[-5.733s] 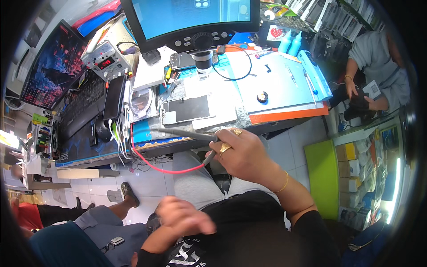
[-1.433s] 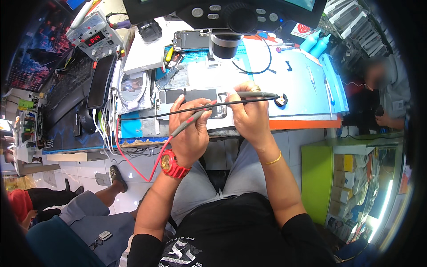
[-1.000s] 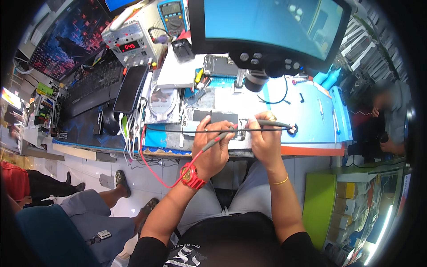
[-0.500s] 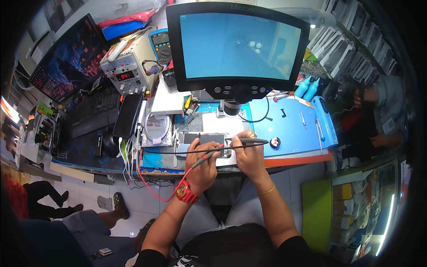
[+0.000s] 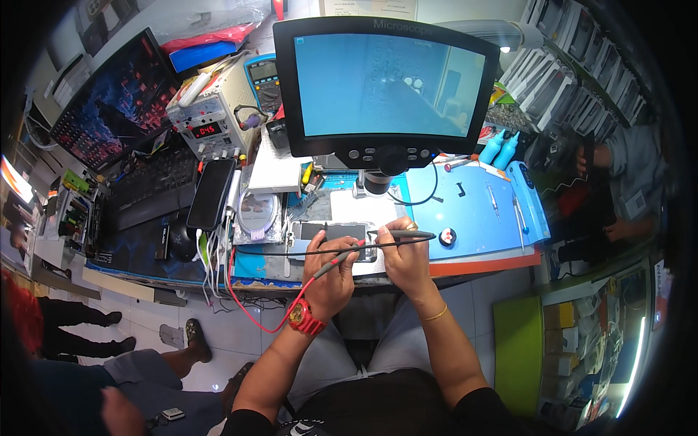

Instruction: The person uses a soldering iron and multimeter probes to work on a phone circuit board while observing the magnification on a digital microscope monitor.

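Note:
My left hand (image 5: 331,282) pinches a red test probe (image 5: 336,260), its red lead looping down past my wrist. In my right hand (image 5: 409,263) is a black test probe (image 5: 416,235), gripped like a pen. Both probes point inward over an opened phone (image 5: 347,232) that lies on the bench between my hands. My fingers cover part of the phone, and whether the tips touch it is too small to tell. Beyond the phone stands a microscope lens (image 5: 376,182) beneath its lit screen (image 5: 385,91).
A power supply (image 5: 207,127) and a multimeter (image 5: 265,81) stand at the back left. A smartphone (image 5: 211,193) lies nearer. On the blue mat (image 5: 465,225) at right are a small round container (image 5: 448,237) and tweezers (image 5: 493,200). Other people are at both sides.
The view has shifted slightly, so the bench and screen sit a little lower. Both hands keep nearly the same pose with the probes. Another person's blurred hand appears at lower left.

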A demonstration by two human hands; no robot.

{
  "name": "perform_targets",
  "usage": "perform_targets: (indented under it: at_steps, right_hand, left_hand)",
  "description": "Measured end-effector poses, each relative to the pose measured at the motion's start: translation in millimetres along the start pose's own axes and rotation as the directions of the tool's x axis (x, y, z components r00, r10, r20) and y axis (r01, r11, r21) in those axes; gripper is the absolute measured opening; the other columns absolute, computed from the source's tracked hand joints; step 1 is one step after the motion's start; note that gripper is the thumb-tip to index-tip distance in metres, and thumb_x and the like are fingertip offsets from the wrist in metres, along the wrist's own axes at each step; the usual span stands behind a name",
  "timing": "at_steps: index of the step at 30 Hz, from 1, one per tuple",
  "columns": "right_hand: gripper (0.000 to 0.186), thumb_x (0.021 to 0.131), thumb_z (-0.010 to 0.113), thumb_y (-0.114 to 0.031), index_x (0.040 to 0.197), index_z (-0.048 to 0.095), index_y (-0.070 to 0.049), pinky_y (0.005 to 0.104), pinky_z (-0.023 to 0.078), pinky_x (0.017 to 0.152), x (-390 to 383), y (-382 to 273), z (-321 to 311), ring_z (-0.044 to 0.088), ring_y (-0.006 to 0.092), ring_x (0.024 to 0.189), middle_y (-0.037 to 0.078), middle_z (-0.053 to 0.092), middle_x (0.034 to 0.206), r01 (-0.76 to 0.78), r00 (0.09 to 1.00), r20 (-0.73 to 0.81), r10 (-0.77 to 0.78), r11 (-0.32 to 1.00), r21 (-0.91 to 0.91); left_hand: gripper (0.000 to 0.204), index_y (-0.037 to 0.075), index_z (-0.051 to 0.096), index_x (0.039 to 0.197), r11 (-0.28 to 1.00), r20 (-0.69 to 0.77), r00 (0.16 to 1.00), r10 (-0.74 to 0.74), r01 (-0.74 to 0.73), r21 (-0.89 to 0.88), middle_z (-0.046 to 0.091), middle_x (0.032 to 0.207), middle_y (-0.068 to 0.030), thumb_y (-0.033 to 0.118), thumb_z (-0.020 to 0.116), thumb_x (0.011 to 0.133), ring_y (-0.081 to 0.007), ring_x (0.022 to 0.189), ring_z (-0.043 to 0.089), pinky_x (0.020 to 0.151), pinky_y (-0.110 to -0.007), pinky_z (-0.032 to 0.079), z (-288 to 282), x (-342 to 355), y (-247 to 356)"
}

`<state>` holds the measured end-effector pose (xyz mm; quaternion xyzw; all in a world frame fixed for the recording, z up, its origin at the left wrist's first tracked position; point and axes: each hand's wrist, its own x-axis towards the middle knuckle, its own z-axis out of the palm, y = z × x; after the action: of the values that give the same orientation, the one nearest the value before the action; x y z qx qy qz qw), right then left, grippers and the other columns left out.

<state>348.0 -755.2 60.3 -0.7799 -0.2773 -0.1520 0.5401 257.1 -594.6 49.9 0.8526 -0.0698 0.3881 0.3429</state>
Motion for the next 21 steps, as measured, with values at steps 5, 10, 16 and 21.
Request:
perform_targets:
  at_steps: [5,10,16,21]
  right_hand:
    - [0.017,0.101,0.072,-0.01,0.089,0.067,0.0,0.0454,0.051,0.065,-1,1,2,0.068,0.0365,0.072,0.016,0.069,0.082,0.02,1.0,-0.003,-0.02,1.0,-0.012]
    - [0.016,0.102,0.071,-0.008,0.089,0.067,0.001,0.0451,0.049,0.064,-4,8,4,0.065,0.0352,0.071,0.016,0.066,0.084,0.037,0.999,-0.007,-0.037,0.999,-0.013]
    - [0.016,0.102,0.072,-0.007,0.091,0.066,0.003,0.0433,0.048,0.063,-5,9,3,0.064,0.0322,0.069,0.016,0.064,0.083,0.025,1.0,-0.003,-0.025,1.0,0.006]
    - [0.015,0.101,0.072,-0.007,0.091,0.066,0.003,0.0428,0.048,0.063,-5,12,4,0.064,0.0314,0.069,0.016,0.064,0.084,0.042,0.999,0.003,-0.042,0.999,-0.003]
  left_hand:
    - [0.01,0.005,0.068,0.112,1.0,-0.005,1.0,-0.019,0.019,-0.006,0.079,0.114,-0.0063,0.004,0.071,0.103,-0.0259,0.111,0.074,0.119,-0.056,0.045,-2,0,0]
    - [0.009,0.006,0.071,0.111,0.999,-0.001,0.999,-0.038,0.038,-0.011,0.079,0.114,-0.0059,0.004,0.071,0.102,-0.0259,0.111,0.075,0.119,-0.055,0.045,2,-3,-1]
    - [0.01,0.007,0.071,0.113,1.0,-0.019,1.0,-0.013,0.013,-0.011,0.079,0.113,-0.0055,0.008,0.072,0.103,-0.0253,0.108,0.075,0.119,-0.054,0.045,2,-3,-3]
    - [0.011,0.007,0.071,0.113,1.0,-0.02,1.0,-0.005,0.005,0.001,0.079,0.112,-0.005,0.01,0.073,0.103,-0.025,0.108,0.075,0.118,-0.053,0.046,1,-2,-2]
